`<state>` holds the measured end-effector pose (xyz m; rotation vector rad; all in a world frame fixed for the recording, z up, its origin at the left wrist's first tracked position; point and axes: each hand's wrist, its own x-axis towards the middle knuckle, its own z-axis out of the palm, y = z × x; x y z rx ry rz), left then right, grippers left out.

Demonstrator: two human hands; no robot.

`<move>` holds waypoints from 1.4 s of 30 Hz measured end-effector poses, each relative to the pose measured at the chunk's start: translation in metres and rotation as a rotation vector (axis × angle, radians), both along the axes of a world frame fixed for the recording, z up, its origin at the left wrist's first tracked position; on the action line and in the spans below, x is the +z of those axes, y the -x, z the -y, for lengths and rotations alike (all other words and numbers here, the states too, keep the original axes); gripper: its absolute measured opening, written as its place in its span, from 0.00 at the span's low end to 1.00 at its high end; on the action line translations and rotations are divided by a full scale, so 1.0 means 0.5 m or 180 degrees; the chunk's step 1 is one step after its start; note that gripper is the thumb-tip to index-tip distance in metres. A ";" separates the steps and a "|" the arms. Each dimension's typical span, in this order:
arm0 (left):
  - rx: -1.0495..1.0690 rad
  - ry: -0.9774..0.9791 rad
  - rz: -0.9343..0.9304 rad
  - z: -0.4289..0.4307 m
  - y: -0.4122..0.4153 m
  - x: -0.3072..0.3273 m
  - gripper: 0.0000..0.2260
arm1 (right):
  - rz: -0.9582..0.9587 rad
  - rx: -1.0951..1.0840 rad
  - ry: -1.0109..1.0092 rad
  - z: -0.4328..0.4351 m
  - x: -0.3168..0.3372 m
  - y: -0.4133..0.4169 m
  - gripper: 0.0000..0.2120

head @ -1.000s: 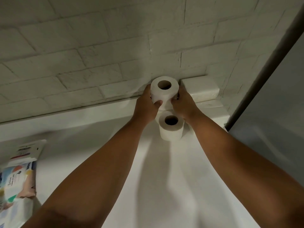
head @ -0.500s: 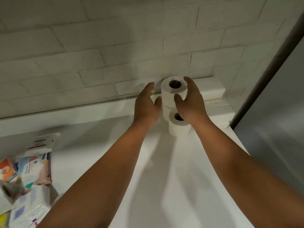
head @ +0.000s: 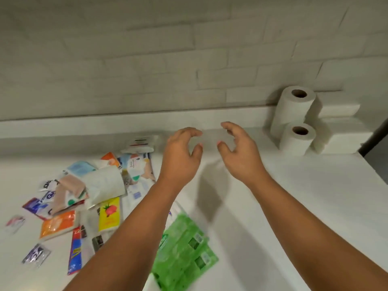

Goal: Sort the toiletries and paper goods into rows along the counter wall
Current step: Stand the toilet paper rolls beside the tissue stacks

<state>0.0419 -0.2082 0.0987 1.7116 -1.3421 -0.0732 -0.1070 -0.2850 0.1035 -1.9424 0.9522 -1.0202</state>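
Step now: The paper rolls look done. Both hands are free over the desk (head: 294, 206), so this looks like the gap before the next pick.
Left hand (head: 182, 156): It holds nothing. The fingers are loosely bent and spread, with the thumb side toward the other hand.
Right hand (head: 239, 152): It holds nothing too. The fingers are loosely bent, and it is near the left hand but not touching it.
Back rolls (head: 294, 110): They are at 2 o'clock from the hands, against the wall (head: 147, 59). They stand up tall with the hole facing up, so the long way runs up and down. It looks like one roll on top of another, but I cannot see the join.
Front roll (head: 298, 139): It stands just in front of the back rolls, touching them, hole up.
White paper stacks (head: 340, 108): They lie flat at 3 o'clock from the rolls, right beside them.
Packet pile (head: 100, 185): It is at 8 o'clock from the hands, a mixed heap pointing every way.
Yellow packet (head: 109, 213): It lies flat, and its long way runs about 12 to 6 o'clock.
Green pack (head: 184, 244): It lies flat and tilted at 6 o'clock, partly under the left arm.
Next move: Probably reach to the pile, pick one kind, and line it up along the wall to the left of the rolls.
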 end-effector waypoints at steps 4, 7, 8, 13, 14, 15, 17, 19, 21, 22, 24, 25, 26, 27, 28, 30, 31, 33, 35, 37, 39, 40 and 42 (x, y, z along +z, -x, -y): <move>0.0282 -0.0235 0.0053 -0.162 -0.115 -0.030 0.12 | -0.0210 0.0493 0.0027 -0.141 -0.023 -0.108 0.21; 0.0584 -0.0423 -0.0016 -0.261 -0.183 -0.057 0.11 | -0.0493 0.0843 0.0070 -0.222 -0.045 -0.173 0.21; 0.0709 -0.0490 -0.0058 -0.297 -0.210 -0.067 0.11 | -0.0568 0.0918 0.0091 -0.249 -0.054 -0.200 0.21; 0.1141 -0.0856 -0.0356 -0.420 -0.292 -0.113 0.11 | -0.0769 0.1194 -0.0065 -0.320 -0.092 -0.302 0.22; 0.1210 -0.0906 -0.0405 -0.438 -0.303 -0.121 0.11 | -0.0798 0.1226 -0.0109 -0.328 -0.098 -0.321 0.22; 0.1294 -0.0967 -0.0455 -0.454 -0.317 -0.132 0.12 | -0.0833 0.1247 -0.0147 -0.335 -0.104 -0.342 0.22; 0.1468 -0.1054 -0.0541 -0.479 -0.341 -0.152 0.13 | -0.0895 0.1252 -0.0277 -0.344 -0.121 -0.385 0.24; 0.1558 -0.1052 -0.0605 -0.489 -0.362 -0.170 0.16 | -0.0951 0.1211 -0.0467 -0.343 -0.139 -0.426 0.25; 0.1569 -0.1018 -0.0652 -0.486 -0.385 -0.186 0.19 | -0.0944 0.1119 -0.0667 -0.334 -0.152 -0.465 0.27; 0.1571 -0.1019 -0.0678 -0.481 -0.396 -0.191 0.20 | -0.0869 0.1079 -0.0808 -0.329 -0.159 -0.483 0.27; 0.1537 -0.1033 -0.0699 -0.465 -0.415 -0.197 0.21 | -0.0693 0.0977 -0.1132 -0.319 -0.170 -0.511 0.27; 0.1496 -0.1033 -0.0691 -0.455 -0.423 -0.201 0.21 | -0.0616 0.0926 -0.1258 -0.316 -0.175 -0.522 0.27; 0.1437 -0.1049 -0.0669 -0.446 -0.429 -0.203 0.21 | -0.0540 0.0891 -0.1350 -0.312 -0.178 -0.532 0.27; 0.1369 -0.1095 -0.0621 -0.437 -0.434 -0.204 0.22 | -0.0482 0.0867 -0.1411 -0.309 -0.182 -0.542 0.26; 0.1292 -0.1154 -0.0554 -0.428 -0.438 -0.204 0.23 | -0.0433 0.0848 -0.1466 -0.306 -0.185 -0.549 0.26; 0.1172 -0.1228 -0.0465 -0.415 -0.444 -0.201 0.21 | -0.0380 0.0832 -0.1566 -0.302 -0.184 -0.563 0.25; 0.1146 -0.1210 -0.0461 -0.411 -0.445 -0.198 0.19 | -0.0366 0.0824 -0.1606 -0.300 -0.182 -0.566 0.24; 0.1174 -0.1094 -0.0478 -0.408 -0.446 -0.192 0.17 | -0.0268 0.0824 -0.1693 -0.297 -0.177 -0.564 0.25; 0.1229 -0.0944 -0.0500 -0.403 -0.444 -0.182 0.17 | -0.0103 0.0871 -0.1772 -0.293 -0.167 -0.550 0.26; 0.1226 -0.0743 -0.0586 -0.395 -0.433 -0.166 0.16 | 0.0045 0.0931 -0.1866 -0.288 -0.155 -0.530 0.27; 0.1234 -0.0566 -0.0652 -0.384 -0.409 -0.138 0.16 | 0.0184 0.0965 -0.1919 -0.280 -0.138 -0.501 0.26; 0.1256 -0.0507 -0.0716 -0.376 -0.396 -0.122 0.16 | 0.0247 0.0985 -0.1947 -0.276 -0.129 -0.485 0.25; 0.1292 -0.0405 -0.1000 -0.355 -0.372 -0.094 0.17 | 0.0426 0.1078 -0.2014 -0.265 -0.113 -0.448 0.23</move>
